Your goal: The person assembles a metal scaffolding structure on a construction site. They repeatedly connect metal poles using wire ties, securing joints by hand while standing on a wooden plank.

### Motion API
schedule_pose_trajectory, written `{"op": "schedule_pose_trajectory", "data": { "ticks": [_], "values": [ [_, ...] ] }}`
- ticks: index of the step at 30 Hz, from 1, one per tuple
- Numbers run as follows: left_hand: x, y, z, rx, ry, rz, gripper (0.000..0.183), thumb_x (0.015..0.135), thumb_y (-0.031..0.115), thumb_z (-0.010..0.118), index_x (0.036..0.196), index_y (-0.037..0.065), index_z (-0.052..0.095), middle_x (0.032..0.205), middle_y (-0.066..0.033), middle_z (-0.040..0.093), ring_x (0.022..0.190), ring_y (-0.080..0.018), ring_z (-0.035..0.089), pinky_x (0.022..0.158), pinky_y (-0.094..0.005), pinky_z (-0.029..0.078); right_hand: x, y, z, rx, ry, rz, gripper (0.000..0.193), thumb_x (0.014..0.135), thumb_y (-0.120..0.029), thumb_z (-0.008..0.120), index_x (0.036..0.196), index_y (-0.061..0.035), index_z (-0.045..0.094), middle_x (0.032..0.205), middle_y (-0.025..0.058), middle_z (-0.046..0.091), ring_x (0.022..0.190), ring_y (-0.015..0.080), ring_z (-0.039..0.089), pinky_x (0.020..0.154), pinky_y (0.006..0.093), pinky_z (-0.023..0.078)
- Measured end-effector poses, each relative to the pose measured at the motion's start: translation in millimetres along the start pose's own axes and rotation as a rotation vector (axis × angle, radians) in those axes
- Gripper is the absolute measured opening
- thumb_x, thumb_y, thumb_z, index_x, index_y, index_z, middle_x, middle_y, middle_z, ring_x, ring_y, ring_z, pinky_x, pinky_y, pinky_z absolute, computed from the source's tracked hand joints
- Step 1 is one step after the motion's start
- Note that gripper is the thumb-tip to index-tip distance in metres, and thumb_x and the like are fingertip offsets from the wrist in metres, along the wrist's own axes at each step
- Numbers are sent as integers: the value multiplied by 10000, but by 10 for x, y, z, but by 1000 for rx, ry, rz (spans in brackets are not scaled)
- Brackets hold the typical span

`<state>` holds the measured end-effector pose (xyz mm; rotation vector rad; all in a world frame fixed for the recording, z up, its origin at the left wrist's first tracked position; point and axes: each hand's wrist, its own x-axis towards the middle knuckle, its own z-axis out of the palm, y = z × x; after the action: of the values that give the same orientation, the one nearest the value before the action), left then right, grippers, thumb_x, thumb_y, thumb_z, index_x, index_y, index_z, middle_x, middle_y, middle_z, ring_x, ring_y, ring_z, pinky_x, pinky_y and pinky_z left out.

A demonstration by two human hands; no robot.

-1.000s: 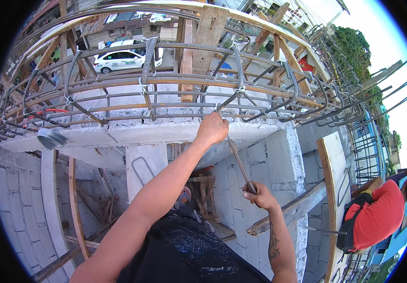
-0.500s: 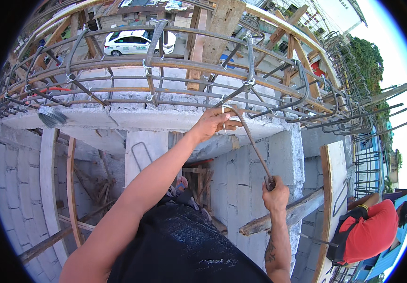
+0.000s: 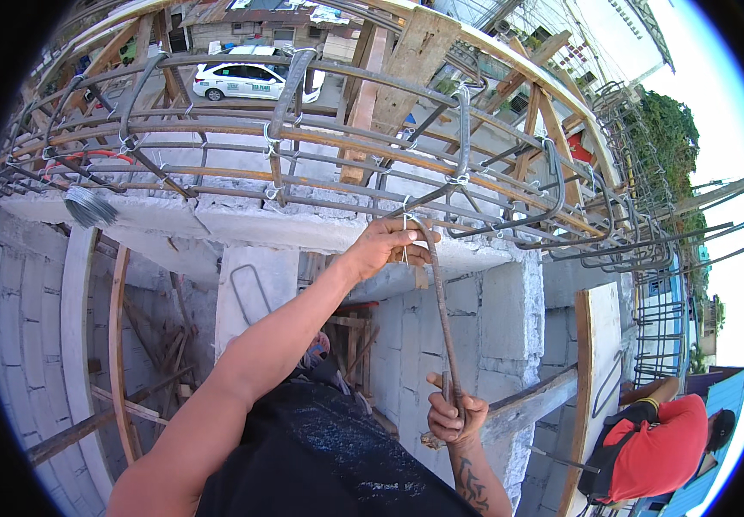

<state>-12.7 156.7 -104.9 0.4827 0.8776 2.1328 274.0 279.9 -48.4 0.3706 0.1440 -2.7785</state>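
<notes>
My right hand is closed around the lower end of a bent steel rod, whose curved upper end meets the lower bars of a rebar cage. At that upper end my left hand has its fingers bent and pinching pale tie wire. Wire ends dangle below the left fingers. The cage's longitudinal bars and bent stirrups are tied with similar wire and run along the top of a concrete block wall. How the rod's tip engages the wire cannot be seen behind the fingers.
A bundle of tie wire hangs over the wall's left part. A timber beam and an upright board stand at the right, near a person in a red shirt. Wooden props are at left. A white car is beyond.
My right hand has moved left and down, swinging the rod's lower end with it, so the rod hangs more upright. The left hand stays at the wire. The whole view has shifted slightly.
</notes>
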Motion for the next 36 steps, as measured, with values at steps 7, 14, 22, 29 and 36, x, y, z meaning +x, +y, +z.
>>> {"op": "schedule_pose_trajectory", "data": {
  "ticks": [7,14,22,29,36],
  "values": [
    [-48,44,32,64,-7,-3,391,936,268,549,1194,-25,542,1041,-150,654,853,-244,676,695,-327,544,-49,73,446,35,98,185,262,939,-286,528,850,-89,379,607,-24,330,455,56,267,362,230,268],
    [-151,79,280,7,294,-151,475,941,485,476,872,26,578,600,-35,552,522,-187,611,486,-279,464,-68,-32,1132,-291,434,291,196,895,-284,594,878,-112,500,645,10,446,491,144,433,420,318,358],
    [-139,390,412,861,393,-306,879,826,739,361,906,-116,546,610,-167,586,619,-296,621,583,-414,483,-36,-10,876,-1476,846,101,131,960,-172,499,885,-104,417,595,-18,416,438,80,392,370,232,333],
    [-161,577,627,1182,346,-131,468,811,351,510,726,-92,632,769,-246,653,796,-391,644,756,-465,499,121,674,430,-543,522,-45,387,892,-481,567,1007,-119,495,652,-14,374,554,109,354,466,238,328],
    [-236,642,795,1313,454,-120,426,799,317,492,733,-71,656,773,-263,645,774,-393,648,750,-456,507,418,918,371,-268,51,30,397,832,-431,659,1025,-101,549,620,4,439,525,140,423,461,271,373]
  ]
}}
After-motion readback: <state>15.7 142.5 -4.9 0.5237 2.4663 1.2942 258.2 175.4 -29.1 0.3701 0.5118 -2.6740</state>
